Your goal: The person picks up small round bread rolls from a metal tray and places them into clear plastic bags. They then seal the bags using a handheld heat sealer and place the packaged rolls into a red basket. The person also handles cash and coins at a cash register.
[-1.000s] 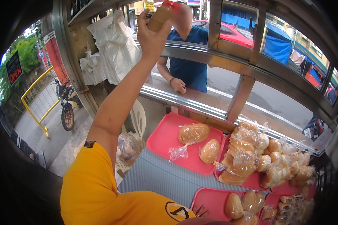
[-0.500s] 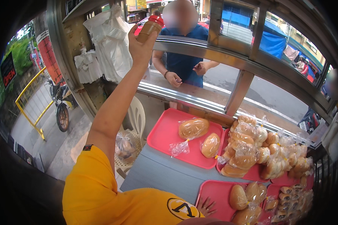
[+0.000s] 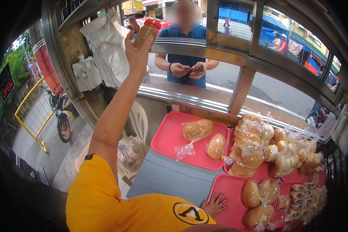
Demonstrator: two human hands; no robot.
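Raised high in front of the window, my left hand (image 3: pixel 138 54) grips a jar (image 3: pixel 146 35) of brown spread with a red lid. My right hand (image 3: pixel 216 204) lies with fingers spread on the left edge of a pink tray (image 3: pixel 230 187) near my body. That tray carries several plastic-wrapped bread loaves (image 3: pixel 251 193). Farther off, another pink tray (image 3: pixel 167 129) holds a wrapped large loaf (image 3: pixel 198 130) and a smaller wrapped bun (image 3: pixel 216 146).
Beyond the metal-framed window (image 3: pixel 242 91) a person in a blue shirt (image 3: pixel 186 36) holds something small and thin in both hands. Wrapped bread (image 3: pixel 248 149) is piled at the right. White plastic bags (image 3: pixel 109 50) hang at left, above a cream plastic chair (image 3: pixel 138 120) with a bagged bundle.
My left hand and the jar have shifted slightly left and down in the picture. More of my right hand shows on the tray. The person outside has brought both hands together.
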